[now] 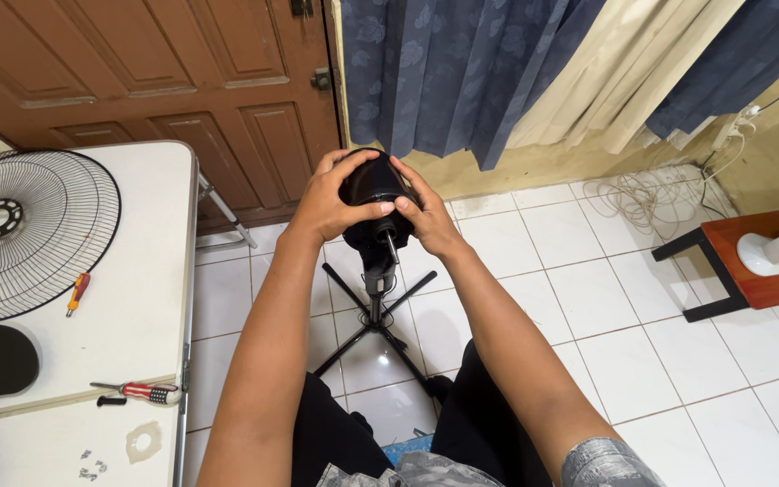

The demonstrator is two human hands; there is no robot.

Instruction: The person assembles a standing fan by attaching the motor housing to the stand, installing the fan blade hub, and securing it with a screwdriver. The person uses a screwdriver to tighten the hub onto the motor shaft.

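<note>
Fan motor housing point(373, 183), black and rounded, sits at the top of a thin stand pole point(378, 280) whose cross-shaped base point(373, 326) rests on the white tiled floor point(606, 298). Both hands are wrapped around it. The left hand point(328, 200) cups its left side, fingers curled over the top and the thumb pressed across the front. The right hand point(427, 212) closes on the right side, its thumb meeting the left one at the front of the housing. So the housing lies squarely between the two palms, held firmly from both sides, with only its dark front and a short shaft point(390, 248) below showing.

Off to the left, a white table point(151, 298) carries a round wire fan grille point(24, 230), a small orange screwdriver point(77, 293) and a red-handled screwdriver point(142, 391). Blue curtains point(462, 63) hang beyond the hands.
</note>
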